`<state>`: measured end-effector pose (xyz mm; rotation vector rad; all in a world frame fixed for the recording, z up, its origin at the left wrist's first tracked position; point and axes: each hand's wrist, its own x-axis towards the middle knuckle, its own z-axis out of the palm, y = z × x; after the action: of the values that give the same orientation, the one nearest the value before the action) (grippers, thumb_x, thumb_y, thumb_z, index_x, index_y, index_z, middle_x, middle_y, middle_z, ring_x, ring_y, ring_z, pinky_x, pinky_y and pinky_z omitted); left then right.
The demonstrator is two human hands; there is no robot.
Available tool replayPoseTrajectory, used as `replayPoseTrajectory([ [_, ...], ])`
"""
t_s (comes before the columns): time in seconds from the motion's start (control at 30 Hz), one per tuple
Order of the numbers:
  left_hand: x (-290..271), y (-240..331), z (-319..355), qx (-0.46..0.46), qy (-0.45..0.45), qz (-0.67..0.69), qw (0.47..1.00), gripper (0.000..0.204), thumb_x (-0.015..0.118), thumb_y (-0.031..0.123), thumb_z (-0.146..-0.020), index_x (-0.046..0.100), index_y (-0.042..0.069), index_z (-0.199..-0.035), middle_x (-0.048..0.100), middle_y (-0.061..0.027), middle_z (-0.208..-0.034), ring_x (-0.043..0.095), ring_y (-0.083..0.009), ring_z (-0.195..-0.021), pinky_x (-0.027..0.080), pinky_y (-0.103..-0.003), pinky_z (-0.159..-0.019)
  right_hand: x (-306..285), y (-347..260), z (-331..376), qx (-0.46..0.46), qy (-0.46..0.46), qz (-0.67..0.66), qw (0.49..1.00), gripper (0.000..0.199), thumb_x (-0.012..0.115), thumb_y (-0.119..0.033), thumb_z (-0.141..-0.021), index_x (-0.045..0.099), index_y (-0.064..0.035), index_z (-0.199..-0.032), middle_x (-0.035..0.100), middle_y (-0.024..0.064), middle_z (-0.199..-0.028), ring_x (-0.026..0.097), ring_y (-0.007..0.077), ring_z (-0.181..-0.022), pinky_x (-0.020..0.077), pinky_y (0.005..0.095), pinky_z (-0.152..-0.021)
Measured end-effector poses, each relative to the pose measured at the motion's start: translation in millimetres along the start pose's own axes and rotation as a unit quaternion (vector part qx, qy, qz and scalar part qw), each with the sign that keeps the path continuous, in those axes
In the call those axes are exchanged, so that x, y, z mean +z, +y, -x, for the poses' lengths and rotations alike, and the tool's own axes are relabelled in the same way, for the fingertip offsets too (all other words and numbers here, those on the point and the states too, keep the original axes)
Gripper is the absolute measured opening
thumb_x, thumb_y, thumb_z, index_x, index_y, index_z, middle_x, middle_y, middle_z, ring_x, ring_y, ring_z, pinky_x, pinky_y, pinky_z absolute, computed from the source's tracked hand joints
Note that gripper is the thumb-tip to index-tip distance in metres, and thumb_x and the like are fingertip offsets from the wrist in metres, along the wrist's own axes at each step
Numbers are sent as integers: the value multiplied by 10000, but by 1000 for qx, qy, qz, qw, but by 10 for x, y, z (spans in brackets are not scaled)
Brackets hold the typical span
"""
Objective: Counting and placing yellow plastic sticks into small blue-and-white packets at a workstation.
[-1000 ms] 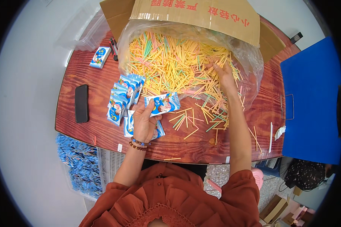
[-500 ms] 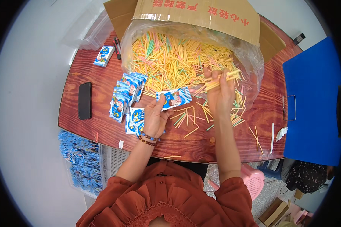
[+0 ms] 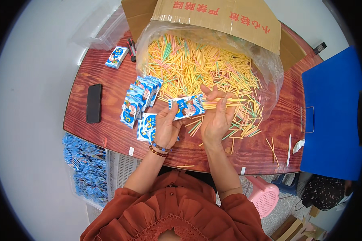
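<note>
My left hand [image 3: 167, 126] holds a small blue-and-white printed packet [image 3: 186, 107] above the wooden table [image 3: 108, 128]. My right hand [image 3: 216, 116] grips a small bundle of thin yellow sticks [image 3: 229, 102] right beside the packet's open end. Just behind both hands lies a big heap of yellow, green and pink sticks [image 3: 201, 68] spilling from a clear plastic bag inside a tipped cardboard box [image 3: 225, 18]. A row of filled packets [image 3: 138, 100] lies to the left of my left hand.
A black phone [image 3: 94, 103] lies on the table's left part, a lone packet [image 3: 116, 57] at the far left corner. A crate of blue packets [image 3: 86, 172] sits below the table's left edge. A blue board [image 3: 334, 112] stands on the right, a pink stool [image 3: 265, 195] below.
My right hand has drawn back from the stick heap with a bundle of sticks and met the packet, which my left hand lifted toward the middle.
</note>
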<state>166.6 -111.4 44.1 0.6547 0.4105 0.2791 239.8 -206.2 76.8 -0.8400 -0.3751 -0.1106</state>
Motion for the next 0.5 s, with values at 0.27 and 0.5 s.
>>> replayPoseTrajectory([
  [0.27, -37, -90, -29, 9, -26, 12, 1000, 354, 474, 266, -1005, 552, -32, -1179, 635, -133, -1149, 639, -220, -1018, 536, -379, -865, 5, 110, 112, -1, -24, 74, 997, 146, 389, -202, -1019, 442, -73, -1064, 628, 135, -1088, 426, 356, -1308, 96, 467, -1165],
  [0.5, -47, -145, -136, -5, -75, 142, 987, 353, 484, 265, -997, 542, -17, -1200, 620, -130, -1185, 618, -231, -1074, 508, -427, -952, 7, 62, -7, 92, -88, 140, 982, 290, 399, -262, -1007, 563, -26, -1044, 451, 223, -1393, 334, 297, -1365, 224, 429, -1124],
])
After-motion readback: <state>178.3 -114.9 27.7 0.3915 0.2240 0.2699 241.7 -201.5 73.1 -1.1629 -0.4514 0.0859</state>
